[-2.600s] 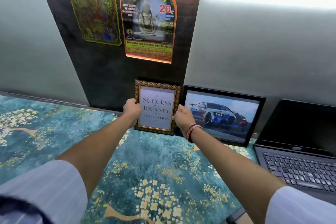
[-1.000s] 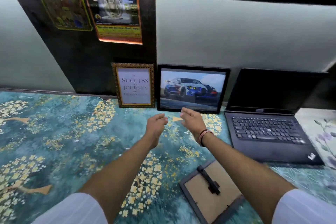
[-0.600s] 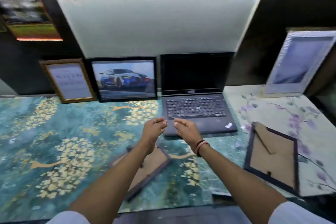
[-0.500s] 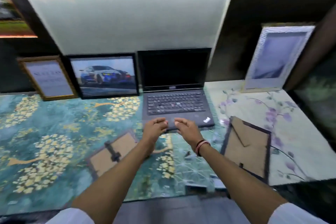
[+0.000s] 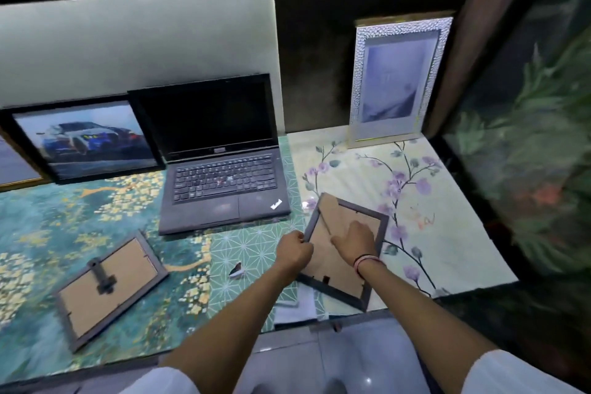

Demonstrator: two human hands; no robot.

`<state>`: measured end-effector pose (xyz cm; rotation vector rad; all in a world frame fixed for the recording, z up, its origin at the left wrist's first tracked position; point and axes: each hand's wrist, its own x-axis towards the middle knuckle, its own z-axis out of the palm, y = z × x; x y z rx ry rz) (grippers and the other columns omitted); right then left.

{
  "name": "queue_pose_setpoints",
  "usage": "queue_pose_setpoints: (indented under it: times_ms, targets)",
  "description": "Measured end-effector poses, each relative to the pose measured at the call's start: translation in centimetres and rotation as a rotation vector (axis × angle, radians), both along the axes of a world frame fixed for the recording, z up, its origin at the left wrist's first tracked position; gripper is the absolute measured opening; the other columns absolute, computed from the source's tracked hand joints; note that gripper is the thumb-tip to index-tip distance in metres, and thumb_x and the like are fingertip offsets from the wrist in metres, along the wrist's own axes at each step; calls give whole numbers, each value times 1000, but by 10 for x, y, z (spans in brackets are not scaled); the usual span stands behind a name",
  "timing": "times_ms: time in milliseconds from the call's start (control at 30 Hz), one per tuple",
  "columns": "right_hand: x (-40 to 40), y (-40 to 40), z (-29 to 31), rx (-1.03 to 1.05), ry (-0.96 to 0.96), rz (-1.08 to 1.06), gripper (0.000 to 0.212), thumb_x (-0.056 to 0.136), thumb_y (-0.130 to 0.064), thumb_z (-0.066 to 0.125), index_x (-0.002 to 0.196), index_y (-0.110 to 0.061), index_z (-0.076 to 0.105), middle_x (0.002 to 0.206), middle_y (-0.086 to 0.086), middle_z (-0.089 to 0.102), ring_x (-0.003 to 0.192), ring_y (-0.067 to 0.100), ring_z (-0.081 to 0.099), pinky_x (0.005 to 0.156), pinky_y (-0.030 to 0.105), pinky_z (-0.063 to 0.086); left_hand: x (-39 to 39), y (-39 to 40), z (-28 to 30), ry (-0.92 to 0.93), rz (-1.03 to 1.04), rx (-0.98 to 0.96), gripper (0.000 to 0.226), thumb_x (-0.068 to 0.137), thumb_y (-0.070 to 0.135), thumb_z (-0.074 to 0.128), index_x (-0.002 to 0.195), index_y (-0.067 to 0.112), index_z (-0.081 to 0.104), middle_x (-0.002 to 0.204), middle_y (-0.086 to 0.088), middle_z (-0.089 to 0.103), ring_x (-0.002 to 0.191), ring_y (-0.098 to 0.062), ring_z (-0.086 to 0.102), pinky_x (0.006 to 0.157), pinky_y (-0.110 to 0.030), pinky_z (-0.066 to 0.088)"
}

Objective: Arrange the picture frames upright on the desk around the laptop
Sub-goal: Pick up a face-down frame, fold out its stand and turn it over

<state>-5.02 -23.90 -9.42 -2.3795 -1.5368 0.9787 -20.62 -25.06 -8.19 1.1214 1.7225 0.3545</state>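
An open black laptop (image 5: 220, 169) stands at the desk's back. A grey frame (image 5: 343, 278) lies face down to its front right, cardboard back up. My left hand (image 5: 292, 249) pinches this frame's left edge. My right hand (image 5: 353, 241) rests on its backing, fingers spread over the folded stand. A second grey frame (image 5: 108, 285) lies face down at the front left. A car picture frame (image 5: 86, 137) stands upright left of the laptop. A silver textured frame (image 5: 396, 80) stands upright at the back right. A gold-edged frame (image 5: 12, 166) shows at the far left edge.
The desk (image 5: 64, 217) has a teal and gold floral cover on the left and a cream one with purple flowers (image 5: 415, 189) on the right. Its front edge runs just below the face-down frames. A dark leafy panel (image 5: 527, 137) closes the right side.
My view swung right from the quote frame to the laptop's right side. Both hands left the upright frames, crossed in front of the laptop and came down on the face-down grey frame.
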Motion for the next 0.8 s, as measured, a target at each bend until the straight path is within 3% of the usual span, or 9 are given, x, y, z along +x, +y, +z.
queue_pose_setpoints:
  times_ms: [167,267,300,400,467,533,600,667,800]
  targets:
    - [-8,9,-12,31,-58,54,57,84,-39,70,126,-4,53,131,17,52,115,37,58,94,42,52,8,1,-14,83,34,-9,41,71,18,51,107,13,69,112,-11,69,101,-34,64,91,-45,57]
    - [0,15,-10,27,-34,28,59,75,-46,73,116,-5,61,120,16,62,107,37,62,83,41,55,7,2,-11,32,63,-15,51,81,12,50,130,16,63,127,-10,64,113,-33,62,96,-43,55]
    - [4,16,-7,38,-24,33,59,72,-49,73,111,-6,63,114,15,64,102,36,64,76,38,55,4,3,-11,-11,91,-40,53,86,8,48,137,17,60,127,-12,62,111,-32,63,90,-39,56]
    - [21,15,-4,68,33,73,54,66,-51,70,101,-11,61,100,11,67,88,32,65,63,32,48,-8,7,-14,-191,133,-116,49,94,-3,41,138,11,56,104,-14,62,77,-21,59,57,-30,47]
    - [31,15,-2,65,63,108,51,64,-51,68,97,-14,58,94,8,68,84,29,65,63,31,48,-19,9,-18,-191,64,-67,47,99,-8,37,139,9,55,99,-14,65,75,-22,60,54,-29,45]
    - [38,15,-1,60,93,138,47,63,-50,67,93,-15,59,89,5,70,81,26,67,67,35,55,-28,12,-21,-50,-74,61,54,99,-10,36,144,12,57,117,-17,66,91,-29,66,62,-29,51]
    - [43,15,1,58,146,154,39,66,-45,67,89,-14,62,83,5,73,78,23,69,72,41,59,-34,16,-24,159,-280,226,63,95,-14,40,148,17,55,139,-17,58,121,-33,61,91,-36,56]
    - [47,16,7,54,196,173,32,71,-39,67,86,-10,66,80,6,76,75,23,72,72,42,60,-38,19,-25,248,-476,306,71,93,-13,49,154,24,48,155,-11,45,140,-30,47,116,-38,41]
    - [50,25,23,-32,220,242,28,79,-35,68,66,-10,64,56,-6,68,54,18,64,48,30,48,-42,24,-28,262,-739,459,78,93,0,68,158,35,42,172,3,22,152,-14,25,122,-31,28]
